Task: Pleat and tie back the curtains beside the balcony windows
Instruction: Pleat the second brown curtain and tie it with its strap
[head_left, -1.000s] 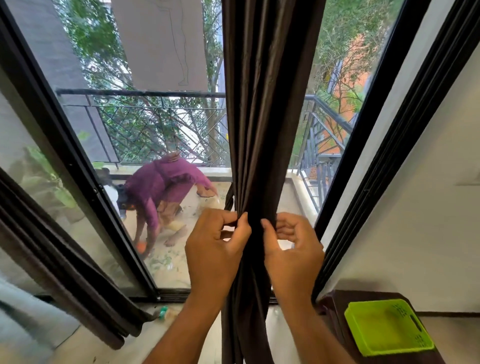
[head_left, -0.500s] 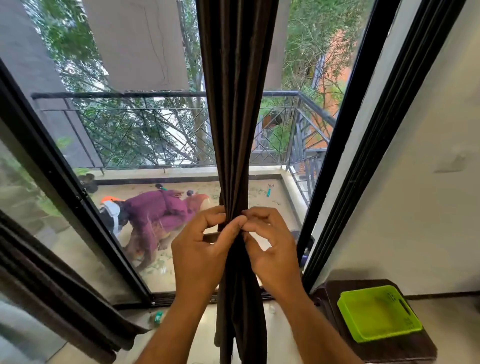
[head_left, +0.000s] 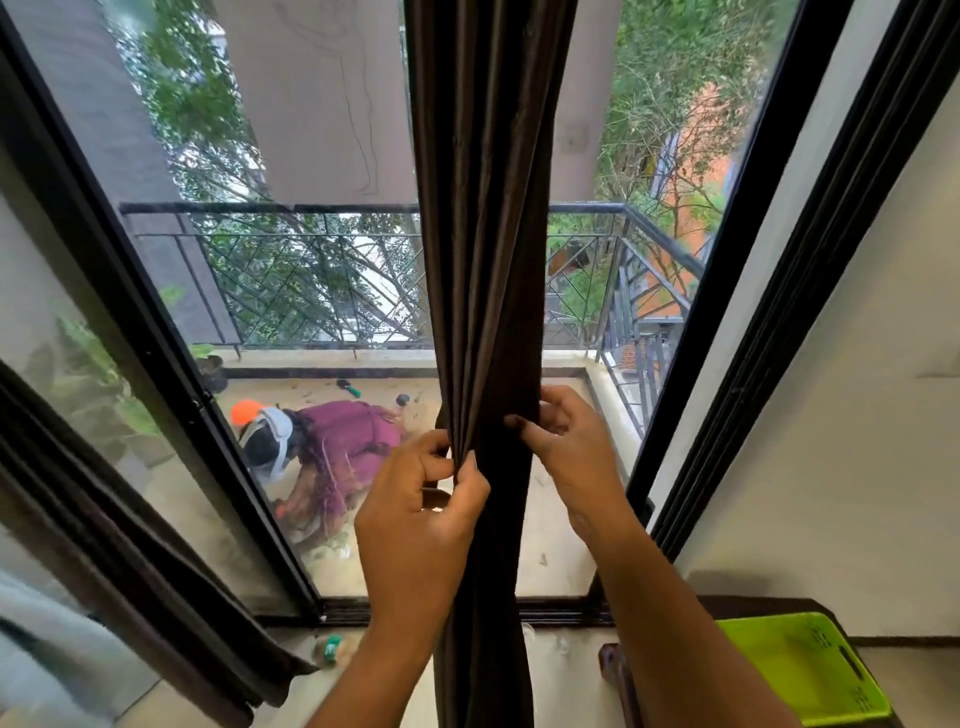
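Observation:
A dark brown curtain (head_left: 488, 218) hangs gathered in narrow vertical folds in front of the balcony window, down the middle of the view. My left hand (head_left: 421, 514) pinches the folds on the curtain's left edge between thumb and fingers. My right hand (head_left: 566, 447) holds the curtain's right edge a little higher, fingers curled around the cloth. A second dark curtain (head_left: 130, 545) hangs slanted at the lower left, beside the window frame.
A black sliding window frame (head_left: 171, 384) runs on the left and right. A person in purple crouches on the balcony floor (head_left: 343, 447) beyond the glass. A green plastic basket (head_left: 800, 670) sits on a dark wooden stand at lower right. A small bottle (head_left: 330, 649) lies by the sill.
My right hand has moved away from the left, out to the curtain's right edge and slightly up. The left hand keeps its pinch on the folds. The view has tilted a little.

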